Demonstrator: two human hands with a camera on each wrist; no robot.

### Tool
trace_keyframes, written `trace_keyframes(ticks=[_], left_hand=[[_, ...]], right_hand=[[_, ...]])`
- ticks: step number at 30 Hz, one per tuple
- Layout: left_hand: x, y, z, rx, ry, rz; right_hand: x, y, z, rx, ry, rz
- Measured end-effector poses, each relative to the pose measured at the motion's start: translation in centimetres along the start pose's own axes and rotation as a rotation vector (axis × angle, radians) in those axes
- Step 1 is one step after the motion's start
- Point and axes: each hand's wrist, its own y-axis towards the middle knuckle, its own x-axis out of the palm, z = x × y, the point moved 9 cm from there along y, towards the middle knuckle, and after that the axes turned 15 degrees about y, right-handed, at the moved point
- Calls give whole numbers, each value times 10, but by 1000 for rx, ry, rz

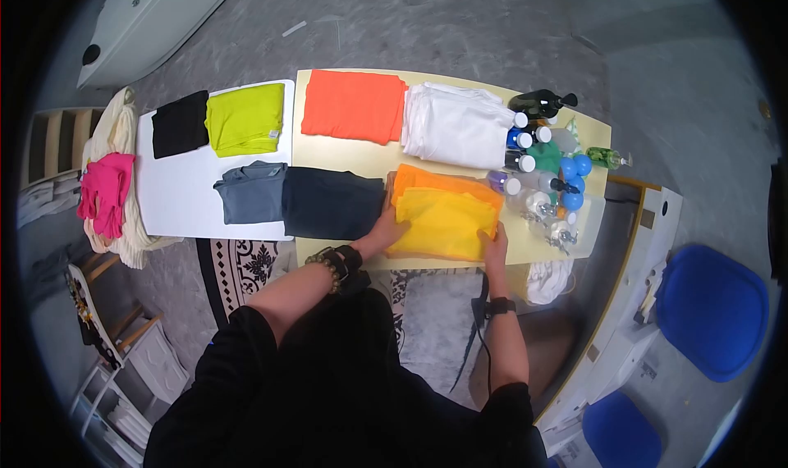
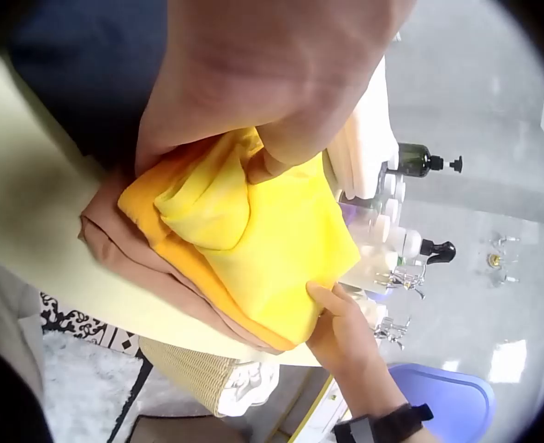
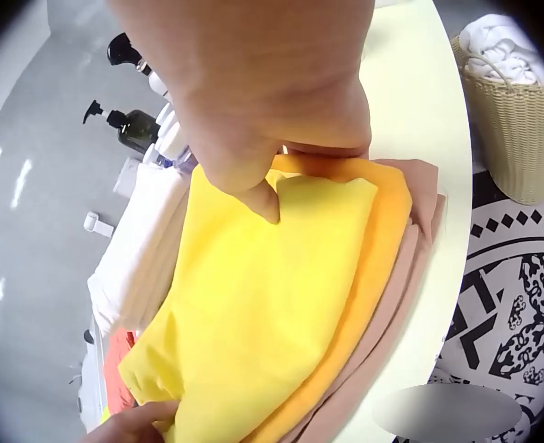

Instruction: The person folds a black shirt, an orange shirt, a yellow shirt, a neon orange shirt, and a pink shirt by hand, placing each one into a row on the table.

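Observation:
A folded yellow garment (image 1: pixel 447 226) lies on top of a folded orange garment (image 1: pixel 443 179) near the front edge of the table. Under both, a brownish-pink folded garment (image 2: pixel 124 245) peeks out along the near side. My left hand (image 1: pixel 386 232) grips the left side of the yellow garment, thumb on top and fingers hidden at its edge. At the opposite side, my right hand (image 1: pixel 494 251) holds it the same way, its thumb (image 3: pixel 261 198) pressing on the yellow fabric. In the left wrist view the yellow top layer is bunched into a fold near the left thumb.
Left of the pile lie dark navy (image 1: pixel 332 203) and grey (image 1: pixel 250 193) folded garments. Behind are coral (image 1: pixel 353 105) and white (image 1: pixel 453 122) stacks, with lime (image 1: pixel 245 119) and black (image 1: pixel 180 123) ones further left. Several bottles (image 1: pixel 538 193) crowd the right end. A wicker basket (image 3: pixel 516 138) stands below.

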Motion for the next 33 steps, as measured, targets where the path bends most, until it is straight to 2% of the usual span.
trace_keyframes(ticks=[2, 5, 8, 10, 11, 12, 13, 15, 17, 19, 20, 21, 23, 26, 27, 28, 29, 30, 31, 33], left_hand=[[9, 4, -20, -25, 92, -39], [7, -12, 4, -77, 101, -131], [7, -14, -9, -116, 265, -53], [-12, -40, 37, -136, 326, -56], [-24, -52, 51, -160, 389, -64], [-29, -53, 38, -23, 298, 20], [-41, -56, 27, -23, 302, 49], [-58, -70, 20, 56, 136, -118], [-97, -94, 12, 50, 23, -54], [-139, -114, -6, 102, 35, -11], [-166, -131, -9, 103, -58, 49], [-188, -144, -22, 116, -134, 61], [-242, -181, -49, 49, -102, 146], [-323, -241, -95, 77, -197, 213], [-350, -262, -118, 54, -252, 236], [-377, -290, -129, 33, -309, 248], [-409, -320, -141, 27, -242, 307], [-433, -344, -169, 28, -361, 351], [-459, -365, -204, -42, -314, 418], [-511, -434, -229, -28, -338, 541]], right_hand=[[3, 0, -5, -20, 47, 4], [-6, 0, 11, -6, 5, 28], [-9, 0, 20, -32, -65, 95], [-23, -7, 23, -130, -151, 264], [-16, -13, 18, -138, -143, 249], [-13, -25, 1, -210, -259, 341], [-8, -38, -16, -284, -370, 430], [4, -53, -23, -340, -263, 421], [24, -68, -25, -365, -177, 363], [63, -92, -43, -322, -116, 320], [80, -99, -44, -334, -122, 287], [97, -103, -42, -349, -128, 254], [145, -117, -35, -359, -26, 180], [232, -133, -14, -340, -3, 5], [271, -145, -19, -361, 0, -25], [313, -165, -21, -298, -16, -76], [348, -185, -26, -237, -46, -121], [380, -190, -22, -237, -111, -157], [422, -204, -25, -270, -95, -251], [508, -226, -25, -265, -73, -487]])
